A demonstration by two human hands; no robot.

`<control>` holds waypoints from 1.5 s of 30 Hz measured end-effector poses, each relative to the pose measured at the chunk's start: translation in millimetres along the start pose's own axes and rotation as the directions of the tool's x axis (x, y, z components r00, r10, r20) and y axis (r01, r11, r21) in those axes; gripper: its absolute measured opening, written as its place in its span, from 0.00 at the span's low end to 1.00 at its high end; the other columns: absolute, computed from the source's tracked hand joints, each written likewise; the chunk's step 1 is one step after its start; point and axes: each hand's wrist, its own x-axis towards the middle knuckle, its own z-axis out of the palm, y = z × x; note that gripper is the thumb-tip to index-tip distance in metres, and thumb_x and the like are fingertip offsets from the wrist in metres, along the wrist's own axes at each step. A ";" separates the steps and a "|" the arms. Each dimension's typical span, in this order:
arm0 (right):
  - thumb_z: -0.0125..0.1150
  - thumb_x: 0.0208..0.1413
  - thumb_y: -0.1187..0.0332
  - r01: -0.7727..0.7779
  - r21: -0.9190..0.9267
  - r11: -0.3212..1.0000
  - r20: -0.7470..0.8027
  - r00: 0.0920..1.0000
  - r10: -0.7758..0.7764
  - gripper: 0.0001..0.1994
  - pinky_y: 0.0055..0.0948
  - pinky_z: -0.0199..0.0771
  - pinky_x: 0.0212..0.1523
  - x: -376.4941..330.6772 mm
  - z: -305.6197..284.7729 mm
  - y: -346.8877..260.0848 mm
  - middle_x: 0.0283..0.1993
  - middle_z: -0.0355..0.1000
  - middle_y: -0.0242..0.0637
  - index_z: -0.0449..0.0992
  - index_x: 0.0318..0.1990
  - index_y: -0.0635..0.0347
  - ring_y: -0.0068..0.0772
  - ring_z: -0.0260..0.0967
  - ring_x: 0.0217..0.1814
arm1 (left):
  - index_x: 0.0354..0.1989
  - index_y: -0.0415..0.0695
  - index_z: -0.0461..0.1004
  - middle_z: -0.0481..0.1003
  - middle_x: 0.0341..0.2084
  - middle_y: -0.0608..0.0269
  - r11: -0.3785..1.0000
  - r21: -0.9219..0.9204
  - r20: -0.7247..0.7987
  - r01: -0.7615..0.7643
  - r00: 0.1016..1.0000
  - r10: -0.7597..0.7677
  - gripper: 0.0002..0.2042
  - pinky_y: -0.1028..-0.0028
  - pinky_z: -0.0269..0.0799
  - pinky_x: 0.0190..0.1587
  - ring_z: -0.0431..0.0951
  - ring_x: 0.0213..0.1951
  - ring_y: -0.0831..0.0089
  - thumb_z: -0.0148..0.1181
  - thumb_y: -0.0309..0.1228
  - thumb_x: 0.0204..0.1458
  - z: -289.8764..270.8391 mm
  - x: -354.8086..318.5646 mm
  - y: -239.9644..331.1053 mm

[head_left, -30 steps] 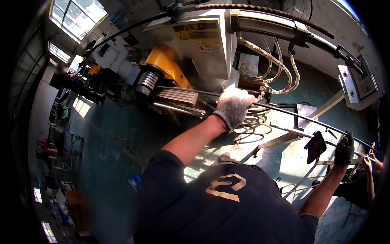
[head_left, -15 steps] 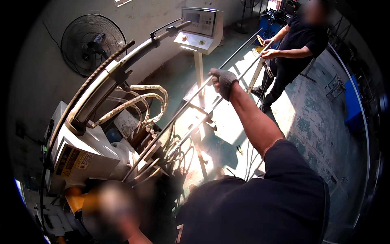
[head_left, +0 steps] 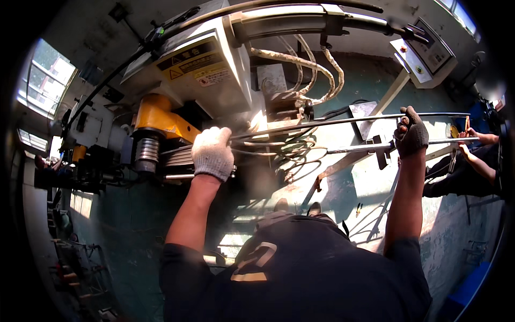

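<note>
A long thin metal rod (head_left: 322,124) runs from the machine toward the right. My left hand (head_left: 213,154), in a whitish knit glove, is closed around it beside the machine's yellow arm (head_left: 166,121). Farther right, my right hand (head_left: 412,131), in a dark grey glove, has its fingers curled around the same rod. A second, silver rod (head_left: 348,148) lies nearer to me, roughly alongside, on a metal rest (head_left: 380,152); it passes by my right wrist. At its far end, a co-worker's hands (head_left: 475,144) are on or beside it.
A pale machine housing (head_left: 214,80) with warning labels stands ahead. A ribbed metal cylinder (head_left: 146,153) sits below the yellow arm. Wrapped hoses (head_left: 300,67) loop behind the rods. A control panel (head_left: 424,56) on a post stands at the far right. Cables (head_left: 300,161) hang under the rods.
The view has swung left toward the machine. My left hand, blurred near the yellow arm before, now shows clearly on the rod. My right hand stays closed around the rod.
</note>
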 end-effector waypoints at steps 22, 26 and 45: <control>0.56 0.74 0.69 -0.529 -0.156 0.834 0.445 0.716 0.538 0.15 0.23 0.69 0.32 -147.7 200.7 295.7 0.40 0.74 0.33 0.76 0.62 0.65 0.28 0.71 0.36 | 0.35 0.45 0.78 0.77 0.29 0.57 0.985 -0.150 -0.096 -0.090 0.992 0.076 0.06 0.55 0.72 0.49 0.78 0.39 0.53 0.66 0.31 0.51 -1.3 -49.8 -43.8; 0.58 0.73 0.65 -0.432 -0.223 0.874 0.441 0.755 0.486 0.17 0.22 0.68 0.32 -158.0 208.6 318.2 0.38 0.71 0.31 0.75 0.62 0.66 0.27 0.69 0.35 | 0.32 0.47 0.79 0.79 0.29 0.56 0.984 -0.161 0.000 -0.073 0.997 0.074 0.04 0.56 0.72 0.50 0.79 0.39 0.53 0.66 0.31 0.52 4.6 -55.5 -60.9; 0.56 0.75 0.49 -0.270 -0.058 0.961 0.285 0.918 0.275 0.16 0.16 0.63 0.15 -90.6 167.1 255.3 0.23 0.70 0.22 0.77 0.47 0.51 0.16 0.63 0.16 | 0.45 0.39 0.82 0.81 0.39 0.63 0.578 -0.596 -0.387 0.557 0.432 -0.815 0.07 0.74 0.76 0.42 0.80 0.38 0.75 0.70 0.24 0.61 -37.3 -185.7 -184.4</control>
